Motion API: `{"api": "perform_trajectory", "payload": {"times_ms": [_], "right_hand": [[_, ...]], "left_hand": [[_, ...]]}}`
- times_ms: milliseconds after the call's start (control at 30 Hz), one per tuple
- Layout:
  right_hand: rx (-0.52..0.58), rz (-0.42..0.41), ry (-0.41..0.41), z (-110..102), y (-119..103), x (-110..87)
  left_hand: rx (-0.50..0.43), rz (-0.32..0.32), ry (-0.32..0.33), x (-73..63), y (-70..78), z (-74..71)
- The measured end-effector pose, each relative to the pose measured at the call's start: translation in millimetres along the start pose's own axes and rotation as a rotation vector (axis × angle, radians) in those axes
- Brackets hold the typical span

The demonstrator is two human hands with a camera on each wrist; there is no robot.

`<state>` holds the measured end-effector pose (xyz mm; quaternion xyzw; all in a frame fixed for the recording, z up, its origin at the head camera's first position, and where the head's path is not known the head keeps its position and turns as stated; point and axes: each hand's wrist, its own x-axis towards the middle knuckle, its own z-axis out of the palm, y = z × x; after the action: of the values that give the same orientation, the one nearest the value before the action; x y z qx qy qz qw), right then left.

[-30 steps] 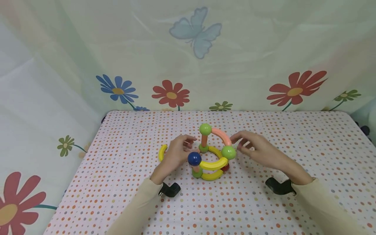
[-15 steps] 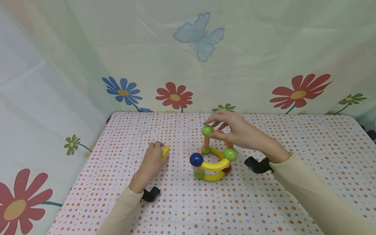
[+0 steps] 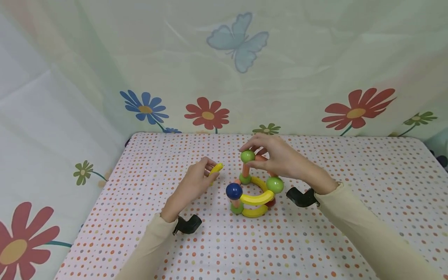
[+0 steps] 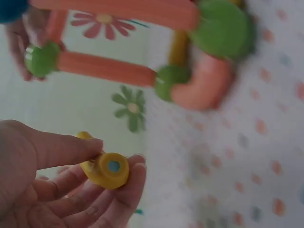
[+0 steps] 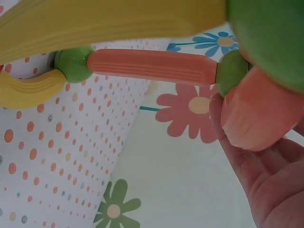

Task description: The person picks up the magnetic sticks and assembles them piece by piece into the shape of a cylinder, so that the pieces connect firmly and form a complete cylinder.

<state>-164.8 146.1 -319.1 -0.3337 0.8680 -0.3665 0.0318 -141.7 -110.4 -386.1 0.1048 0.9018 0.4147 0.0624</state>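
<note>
A yellow curved magnetic stick (image 3: 217,168) is pinched between the thumb and fingers of my left hand (image 3: 196,179), left of the ball-and-stick frame. Its round end with a blue-grey centre (image 4: 114,166) faces the frame in the left wrist view. My right hand (image 3: 283,156) grips the frame's upper back green ball (image 3: 247,156), thumb and fingers on either side of it. An orange upright stick (image 5: 152,66) joins that ball to a lower green ball (image 5: 75,64). At the frame's upper front are a blue ball (image 3: 234,191), a yellow curved stick (image 3: 257,199) and another green ball (image 3: 275,184).
The frame stands on a table with a dotted cloth (image 3: 245,249). A flowered curtain (image 3: 297,70) hangs behind the table's back edge, and another drapes at the left. Black wrist cameras (image 3: 189,224) project from both wrists.
My left hand left the frame, picked up the loose yellow curved stick at the left and brought it back rightward. My right hand moved from the frame's right side onto the upper back green ball.
</note>
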Motion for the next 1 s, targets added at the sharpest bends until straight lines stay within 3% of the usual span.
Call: {"api": "perform_trajectory", "payload": {"times_ms": [200,367,633,867,1000], "right_hand": [[-0.014,-0.005,-0.006,-1.9,-1.0,1.1],[-0.013,0.0,-0.005,-2.3,-0.6,1.0],[0.003,0.01,-0.005,-1.6,0.6,1.0],[-0.016,0.013,0.029,-4.8,-5.1,-3.9],[-0.051,-0.07,0.109,-8.4,-22.7,-13.1]], "left_hand": [[-0.033,0.12,0.031,1.3,41.6,-9.1],[0.021,0.192,0.017,3.5,58.0,-8.2],[0.048,0.178,0.021,7.0,58.3,-9.7],[-0.059,0.126,-0.095,12.0,52.1,-15.8],[-0.196,0.084,-0.187,16.4,45.6,-21.9]]}}
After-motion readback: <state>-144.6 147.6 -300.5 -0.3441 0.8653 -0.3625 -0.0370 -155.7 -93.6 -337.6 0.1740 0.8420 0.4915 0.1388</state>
